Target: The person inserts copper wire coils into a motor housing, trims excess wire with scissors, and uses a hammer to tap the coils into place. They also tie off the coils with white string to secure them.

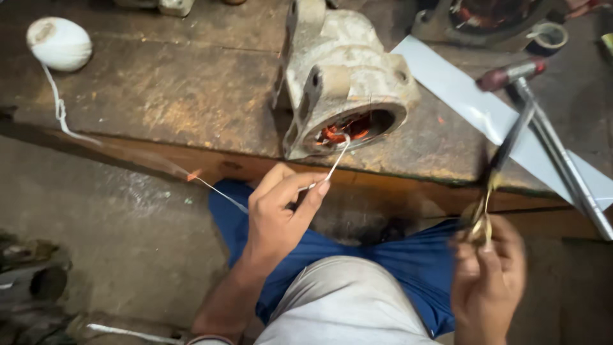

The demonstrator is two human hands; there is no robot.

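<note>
A grey metal motor housing [345, 70] lies on a worn wooden bench [172, 102], its open end showing orange copper windings [348, 131]. My left hand [278, 214] pinches a white thread [335, 165] that runs up into those windings. The thread also trails left over the bench edge to a white ball of string [59, 43]. My right hand [488, 275], blurred, grips scissors [495, 172] with brass-coloured handles, blades pointing up near the bench edge.
A hammer [549, 140] with a metal shaft rests on a white paper strip [485, 115] at the right. Another motor part with windings [491, 19] sits at the back right. My knees in blue and grey cloth are below. Dark scrap lies lower left.
</note>
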